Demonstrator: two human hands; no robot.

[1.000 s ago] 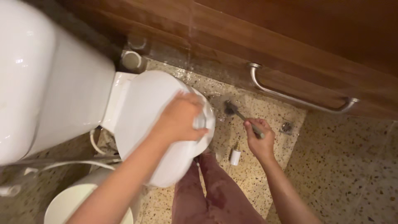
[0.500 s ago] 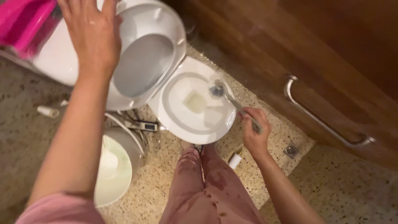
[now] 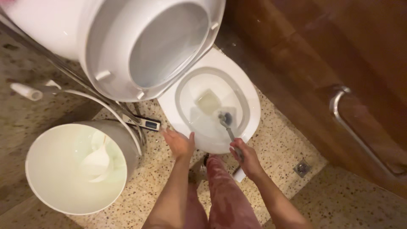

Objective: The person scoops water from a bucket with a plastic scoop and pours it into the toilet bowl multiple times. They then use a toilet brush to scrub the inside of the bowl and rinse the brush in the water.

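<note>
The grey-handled toilet brush with a dark bristle head (image 3: 229,127) reaches into the white ceramic toilet bowl (image 3: 254,106), its head down on the inner wall near the front of the bowl, just below the small pool of water. The right hand (image 3: 243,157) is clamped around the lower end of the brush handle, fingers curled tight, at the front edge of the bowl. The left hand (image 3: 180,143) hangs open with its fingers spread and nothing in it, just beside the left front of the bowl rim; whether it touches the rim cannot be told. The white plastic seat and lid (image 3: 148,51) stand raised against the white cistern (image 3: 42,21). The person's legs in pinkish-red trousers (image 3: 224,195) stand right before the bowl. To the left on the speckled terrazzo floor (image 3: 288,157) sits a round white plastic bucket (image 3: 51,186) with a white scoop inside it. A white hose (image 3: 106,106) curves between bucket and toilet. To the right runs a brown wooden cabinet (image 3: 318,51) with a curved metal handle (image 3: 360,135), and a small square floor drain (image 3: 302,168) lies near its foot.
</note>
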